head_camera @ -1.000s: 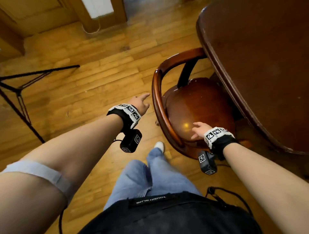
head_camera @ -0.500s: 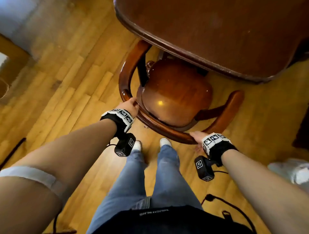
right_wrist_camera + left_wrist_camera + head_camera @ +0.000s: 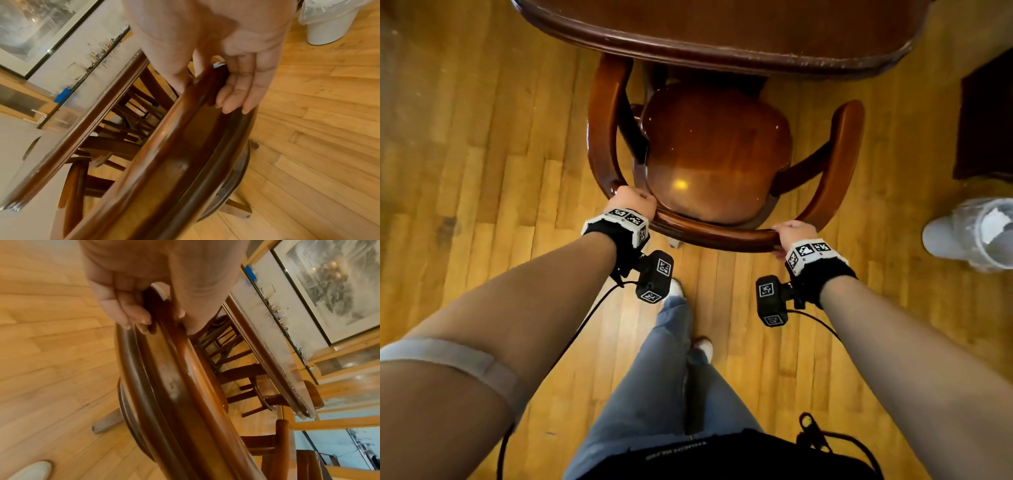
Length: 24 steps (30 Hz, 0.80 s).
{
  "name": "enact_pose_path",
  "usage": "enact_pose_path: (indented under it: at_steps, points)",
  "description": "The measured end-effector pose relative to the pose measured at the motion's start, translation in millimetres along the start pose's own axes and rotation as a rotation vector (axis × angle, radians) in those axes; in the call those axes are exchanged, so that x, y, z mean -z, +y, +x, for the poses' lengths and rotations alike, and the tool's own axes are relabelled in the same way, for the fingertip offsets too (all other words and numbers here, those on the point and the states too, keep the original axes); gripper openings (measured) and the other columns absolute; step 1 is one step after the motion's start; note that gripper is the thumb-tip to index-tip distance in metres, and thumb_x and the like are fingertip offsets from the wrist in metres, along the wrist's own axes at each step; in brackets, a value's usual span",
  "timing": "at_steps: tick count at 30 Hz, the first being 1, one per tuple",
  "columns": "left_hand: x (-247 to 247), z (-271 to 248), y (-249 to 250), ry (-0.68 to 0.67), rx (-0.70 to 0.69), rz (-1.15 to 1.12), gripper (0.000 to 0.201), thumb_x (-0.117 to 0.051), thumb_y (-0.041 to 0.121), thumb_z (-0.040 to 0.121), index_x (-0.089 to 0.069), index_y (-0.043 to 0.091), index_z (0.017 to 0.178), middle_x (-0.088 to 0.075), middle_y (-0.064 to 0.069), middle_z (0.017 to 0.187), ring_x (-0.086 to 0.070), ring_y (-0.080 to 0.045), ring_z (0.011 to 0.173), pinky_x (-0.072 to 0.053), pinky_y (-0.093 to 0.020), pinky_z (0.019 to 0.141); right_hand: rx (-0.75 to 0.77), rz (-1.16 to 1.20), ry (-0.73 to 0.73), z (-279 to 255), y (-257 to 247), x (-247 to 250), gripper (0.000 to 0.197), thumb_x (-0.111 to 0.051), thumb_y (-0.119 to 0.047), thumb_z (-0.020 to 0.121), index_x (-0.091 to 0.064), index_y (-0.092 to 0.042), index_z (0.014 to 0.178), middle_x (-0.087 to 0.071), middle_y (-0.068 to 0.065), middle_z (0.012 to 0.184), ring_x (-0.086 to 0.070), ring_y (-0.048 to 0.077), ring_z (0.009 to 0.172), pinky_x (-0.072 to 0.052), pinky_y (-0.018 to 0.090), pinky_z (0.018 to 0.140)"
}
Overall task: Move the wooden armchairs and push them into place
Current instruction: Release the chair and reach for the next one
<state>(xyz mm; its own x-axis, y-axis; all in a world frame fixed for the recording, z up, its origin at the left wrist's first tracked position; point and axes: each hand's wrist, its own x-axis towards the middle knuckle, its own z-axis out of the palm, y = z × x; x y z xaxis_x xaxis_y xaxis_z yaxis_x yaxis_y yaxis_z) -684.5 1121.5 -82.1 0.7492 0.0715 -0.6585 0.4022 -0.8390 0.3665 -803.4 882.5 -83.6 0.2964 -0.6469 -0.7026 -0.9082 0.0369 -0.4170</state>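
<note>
At the near edge of the table we see the wooden armchair facing away from us, its open front toward the table and its curved back rail toward our legs. Its front-to-back axis runs straight up the head view; the front of the seat and the left arm tip sit under the tabletop edge, the right arm tip stops just short of it. Going left to right: our left hand grips the back rail at its left bend, fingers curled over the outer side and thumb on the inner side. Our right hand grips the rail at the right bend, fingers wrapped under and around the outer edge, thumb on the inside. Both wrists carry marker bands and cameras. The floor is yellow wood parquet. Right of the chair stands a white bin with a plastic liner, apart from it; a dark piece of furniture sits at the right edge. The wrist views show more chair legs under the table and a framed picture on the wall.
</note>
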Motion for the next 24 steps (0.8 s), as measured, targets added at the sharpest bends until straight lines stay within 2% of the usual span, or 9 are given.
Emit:
enact_pose_path:
  at_steps: [3, 4, 6, 8, 10, 14, 18, 22, 24]
  points:
    - [-7.2, -7.3, -4.6, 0.013, 0.002, -0.038, 0.029, -0.048, 0.026, 0.093, -0.073, 0.014, 0.101, -0.071, -0.008, 0.092, -0.062, -0.026, 0.075, -0.049, -0.029, 0.067, -0.027, 0.028, 0.025, -2.3, 7.8, 1.6, 0.007, -0.063, -0.014, 0.087, -0.068, -0.013, 0.082, -0.064, 0.017, 0.082, -0.053, 0.025, 0.049, -0.056, 0.040, 0.068]
    - [-11.5, -11.7, -8.1, 0.011, 0.000, -0.045, 0.028, -0.048, 0.026, 0.094, -0.073, 0.014, 0.102, -0.070, -0.008, 0.091, -0.061, -0.025, 0.074, -0.047, -0.029, 0.066, -0.035, 0.028, 0.031, -3.8, 13.7, 2.8, 0.012, -0.064, -0.014, 0.086, -0.066, -0.013, 0.075, -0.064, 0.017, 0.080, -0.053, 0.025, 0.048, -0.056, 0.041, 0.071]
    - [-19.4, -22.0, -17.0, 0.019, 0.005, -0.055, 0.029, -0.048, 0.026, 0.095, -0.072, 0.013, 0.103, -0.069, -0.008, 0.091, -0.060, -0.025, 0.074, -0.045, -0.028, 0.066, -0.035, 0.035, 0.025, -8.1, 27.8, 5.9, 0.017, -0.065, -0.013, 0.086, -0.063, -0.014, 0.069, -0.064, 0.016, 0.074, -0.052, 0.024, 0.048, -0.056, 0.033, 0.059]
    - [-26.9, -32.6, -26.8, 0.037, 0.011, -0.057, 0.029, -0.048, 0.027, 0.094, -0.072, 0.013, 0.103, -0.070, -0.008, 0.092, -0.060, -0.024, 0.073, -0.045, -0.028, 0.065, -0.038, 0.027, -0.007, -17.3, 41.0, 10.0, 0.006, -0.063, -0.013, 0.088, -0.063, -0.012, 0.081, -0.059, 0.012, 0.065, -0.051, 0.022, 0.047, -0.048, 0.023, 0.040]
    - [-35.9, -47.4, -42.4, 0.043, 0.020, -0.067, 0.029, -0.048, 0.027, 0.094, -0.072, 0.012, 0.103, -0.070, -0.007, 0.092, -0.059, -0.024, 0.073, -0.044, -0.028, 0.066, -0.034, 0.023, -0.030, -28.8, 60.7, 14.0, 0.001, -0.062, -0.013, 0.088, -0.063, -0.013, 0.088, -0.058, 0.012, 0.068, -0.050, 0.021, 0.047, -0.041, 0.016, 0.030]
    - [-55.3, -80.7, -78.4, 0.046, 0.043, -0.068, 0.028, -0.050, 0.027, 0.093, -0.073, 0.013, 0.102, -0.070, -0.008, 0.094, -0.060, -0.026, 0.077, -0.045, -0.027, 0.070, -0.017, 0.032, -0.066, -48.9, 104.2, 17.5, 0.006, -0.060, -0.009, 0.089, -0.066, -0.011, 0.091, -0.053, 0.010, 0.062, -0.049, 0.021, 0.048, -0.032, 0.009, 0.023]
    - [-73.2, -108.5, -112.8, 0.024, 0.090, -0.092, 0.030, -0.049, 0.028, 0.092, -0.072, 0.014, 0.105, -0.073, -0.009, 0.100, -0.061, -0.025, 0.079, -0.046, -0.027, 0.071, -0.032, 0.001, -0.073, -65.7, 141.2, 18.9, 0.005, -0.061, -0.010, 0.088, -0.066, -0.012, 0.088, -0.053, 0.008, 0.061, -0.049, 0.020, 0.049, -0.034, 0.010, 0.025]
    - [-84.0, -135.2, -138.2, -0.017, 0.120, -0.081, 0.031, -0.049, 0.027, 0.091, -0.072, 0.012, 0.104, -0.071, -0.012, 0.099, -0.060, -0.029, 0.079, -0.047, -0.029, 0.072, -0.012, -0.048, -0.111, -81.8, 171.0, 23.3, 0.008, -0.060, -0.013, 0.088, -0.067, -0.013, 0.090, -0.058, 0.008, 0.065, -0.052, 0.020, 0.051, -0.046, 0.023, 0.046]
    - [-84.1, -143.1, -144.4, -0.057, 0.129, -0.081, 0.031, -0.049, 0.026, 0.091, -0.072, 0.011, 0.102, -0.071, -0.014, 0.097, -0.062, -0.031, 0.080, -0.053, -0.033, 0.077, -0.003, -0.070, -0.115, -85.9, 179.9, 23.6, 0.010, -0.057, -0.013, 0.089, -0.067, -0.015, 0.090, -0.063, 0.013, 0.077, -0.054, 0.023, 0.054, -0.048, 0.026, 0.052]
